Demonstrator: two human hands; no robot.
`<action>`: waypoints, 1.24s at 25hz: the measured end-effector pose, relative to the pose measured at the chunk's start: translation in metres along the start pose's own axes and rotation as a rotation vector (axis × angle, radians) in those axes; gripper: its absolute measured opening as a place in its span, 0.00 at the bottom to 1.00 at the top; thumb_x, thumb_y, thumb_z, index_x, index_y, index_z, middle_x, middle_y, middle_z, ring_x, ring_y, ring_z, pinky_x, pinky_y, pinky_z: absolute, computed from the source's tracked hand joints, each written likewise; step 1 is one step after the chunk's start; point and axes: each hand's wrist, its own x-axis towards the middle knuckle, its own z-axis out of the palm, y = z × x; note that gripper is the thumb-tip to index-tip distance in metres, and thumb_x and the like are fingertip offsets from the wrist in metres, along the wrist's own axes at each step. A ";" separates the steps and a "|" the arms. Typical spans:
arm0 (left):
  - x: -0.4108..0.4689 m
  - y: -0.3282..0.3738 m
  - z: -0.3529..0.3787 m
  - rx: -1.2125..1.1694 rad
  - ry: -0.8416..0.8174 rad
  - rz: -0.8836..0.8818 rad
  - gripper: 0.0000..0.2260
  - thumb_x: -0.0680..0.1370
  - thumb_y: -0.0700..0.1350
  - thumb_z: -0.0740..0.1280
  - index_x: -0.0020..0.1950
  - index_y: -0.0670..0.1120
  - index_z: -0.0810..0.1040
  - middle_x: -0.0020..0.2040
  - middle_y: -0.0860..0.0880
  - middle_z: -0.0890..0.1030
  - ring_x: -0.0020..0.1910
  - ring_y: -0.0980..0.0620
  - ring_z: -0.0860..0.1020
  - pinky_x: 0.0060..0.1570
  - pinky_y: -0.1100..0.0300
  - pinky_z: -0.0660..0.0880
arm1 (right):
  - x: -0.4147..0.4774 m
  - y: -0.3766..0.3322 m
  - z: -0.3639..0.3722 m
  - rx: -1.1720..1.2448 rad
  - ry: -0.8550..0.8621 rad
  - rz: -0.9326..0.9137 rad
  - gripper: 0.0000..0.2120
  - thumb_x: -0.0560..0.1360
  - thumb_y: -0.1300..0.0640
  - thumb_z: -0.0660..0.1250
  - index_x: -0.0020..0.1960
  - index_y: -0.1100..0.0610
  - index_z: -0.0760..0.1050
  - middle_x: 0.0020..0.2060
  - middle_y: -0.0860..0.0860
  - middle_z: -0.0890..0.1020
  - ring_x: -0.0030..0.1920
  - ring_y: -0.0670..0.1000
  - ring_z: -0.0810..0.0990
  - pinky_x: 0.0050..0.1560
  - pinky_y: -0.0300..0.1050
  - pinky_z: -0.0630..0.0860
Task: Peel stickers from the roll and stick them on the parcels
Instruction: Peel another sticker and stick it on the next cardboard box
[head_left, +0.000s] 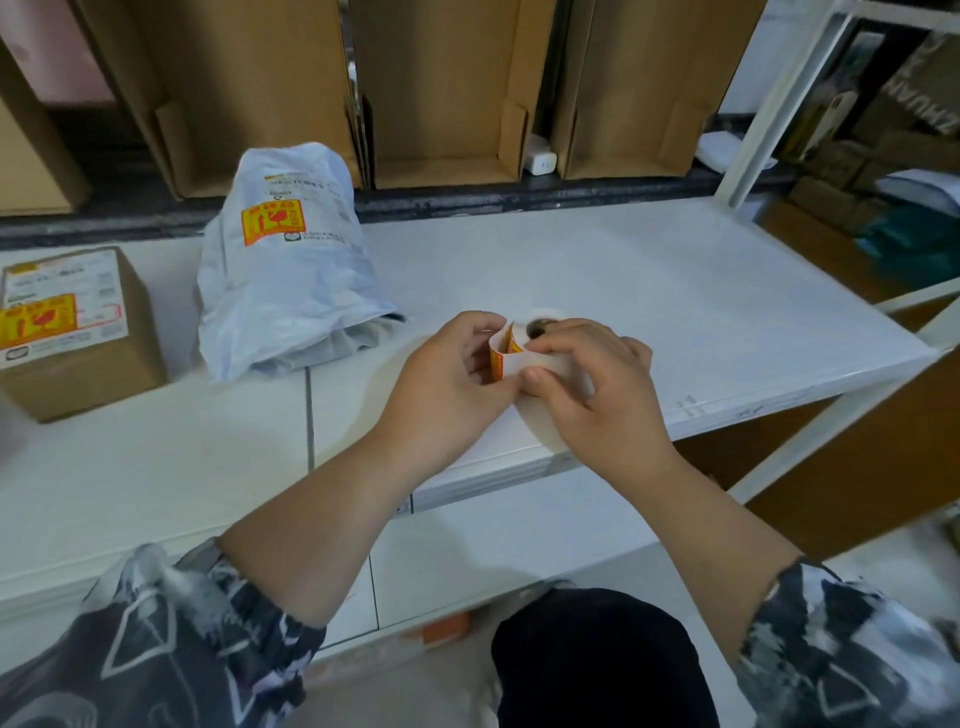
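Observation:
Both hands hold a white sticker roll (545, 318) above the middle of the white table (675, 312). My right hand (597, 395) wraps the roll, its thumb pressed on the white backing strip. My left hand (447, 384) pinches the bent end of the strip, where a yellow and orange sticker (501, 358) shows. A grey plastic mailer parcel (280, 280) lies at the back left, with a yellow sticker (272, 222) on it. A brown cardboard parcel (72, 332) at the far left also carries a yellow sticker (39, 327).
Open cardboard boxes (441, 104) stand in a row behind the table. A white metal shelf frame (769, 104) rises at the right, with boxes and packages behind it. A small white plug (540, 161) sits between two boxes.

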 end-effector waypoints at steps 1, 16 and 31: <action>-0.001 0.001 -0.001 0.002 -0.007 -0.005 0.18 0.75 0.37 0.77 0.62 0.46 0.78 0.55 0.51 0.87 0.52 0.55 0.86 0.60 0.59 0.81 | 0.000 0.000 0.000 0.002 0.000 -0.002 0.11 0.74 0.56 0.76 0.55 0.48 0.82 0.56 0.36 0.80 0.64 0.38 0.77 0.64 0.47 0.62; -0.015 0.000 -0.014 0.246 0.285 -0.002 0.06 0.74 0.39 0.73 0.46 0.46 0.77 0.39 0.50 0.81 0.34 0.56 0.76 0.34 0.73 0.71 | -0.003 0.003 -0.001 -0.021 0.002 -0.052 0.12 0.75 0.60 0.74 0.57 0.50 0.81 0.58 0.39 0.80 0.63 0.36 0.75 0.62 0.52 0.63; -0.049 0.002 -0.056 0.263 0.342 -0.082 0.06 0.74 0.39 0.73 0.42 0.50 0.80 0.37 0.50 0.83 0.37 0.53 0.81 0.35 0.71 0.73 | -0.006 0.002 -0.008 0.000 -0.111 -0.092 0.13 0.77 0.66 0.70 0.59 0.54 0.78 0.64 0.42 0.79 0.69 0.36 0.72 0.66 0.45 0.61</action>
